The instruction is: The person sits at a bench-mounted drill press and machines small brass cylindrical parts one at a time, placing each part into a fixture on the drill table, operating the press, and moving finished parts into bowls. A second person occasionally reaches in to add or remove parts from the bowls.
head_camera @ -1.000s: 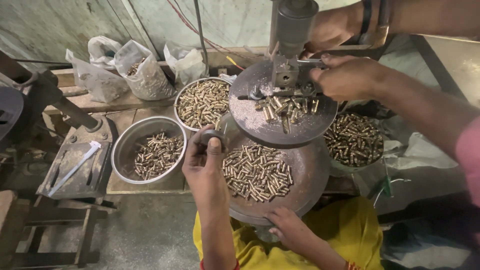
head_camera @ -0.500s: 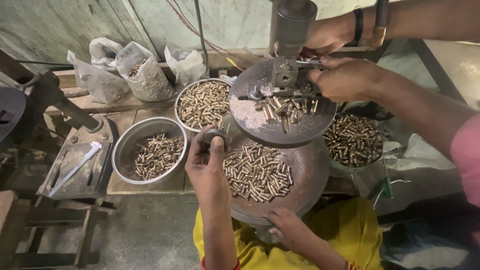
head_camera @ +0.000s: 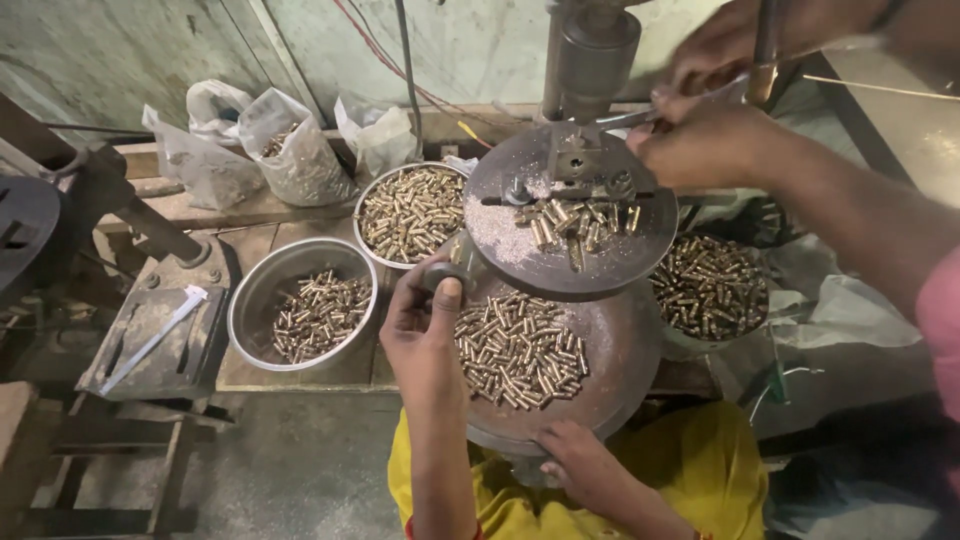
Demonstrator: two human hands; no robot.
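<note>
Steel bowl (head_camera: 243, 310) w/ brass casings at L. Your L hand (head_camera: 422, 325) clenched round dark knob (head_camera: 446, 277) at press plate (head_camera: 560, 268) edge. Casings (head_camera: 520, 350) heaped in round tray (head_camera: 625, 340), btw. your hands. Your R hand (head_camera: 578, 462) grips tray's front rim. Co-worker's hands (head_camera: 700, 140) top R, at press.

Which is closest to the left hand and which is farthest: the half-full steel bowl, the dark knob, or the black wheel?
1. Dark knob, in the left hand grip.
2. Half-full steel bowl, just left.
3. Black wheel, far left edge.
</note>
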